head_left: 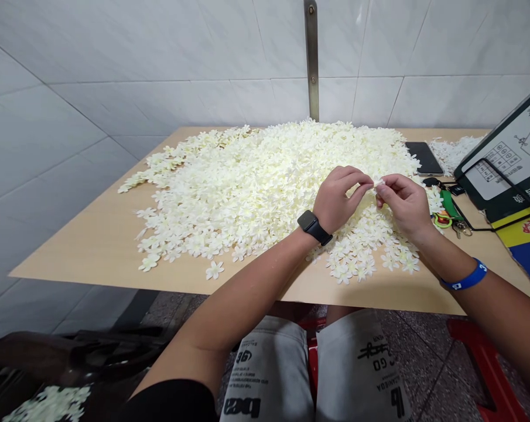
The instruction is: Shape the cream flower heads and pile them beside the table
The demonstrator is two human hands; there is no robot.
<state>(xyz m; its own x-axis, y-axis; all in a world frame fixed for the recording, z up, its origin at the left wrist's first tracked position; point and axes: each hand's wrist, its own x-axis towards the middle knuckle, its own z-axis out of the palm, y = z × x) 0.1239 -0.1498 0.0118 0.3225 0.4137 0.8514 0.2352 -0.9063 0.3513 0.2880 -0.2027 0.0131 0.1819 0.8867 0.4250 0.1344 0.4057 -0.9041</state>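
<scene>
A wide heap of pale cream artificial flower heads (247,187) covers much of the wooden table (84,246). Over its right part, my left hand (341,196), with a black watch on the wrist, pinches the edge of a small white flower (379,183). My right hand (403,202), with a blue wristband on the forearm, holds the same flower from the other side between thumb and fingers. The fingertips hide most of that flower. Below both hands lie more flower heads (356,258), close to the table's front edge.
Right of the heap lie a dark phone (424,158), small white scraps (455,153), keys (460,228) on a green strap and a green box (506,152). A tiled wall (247,58) closes off the back. A red stool (479,363) stands at lower right, more flowers (49,404) at lower left.
</scene>
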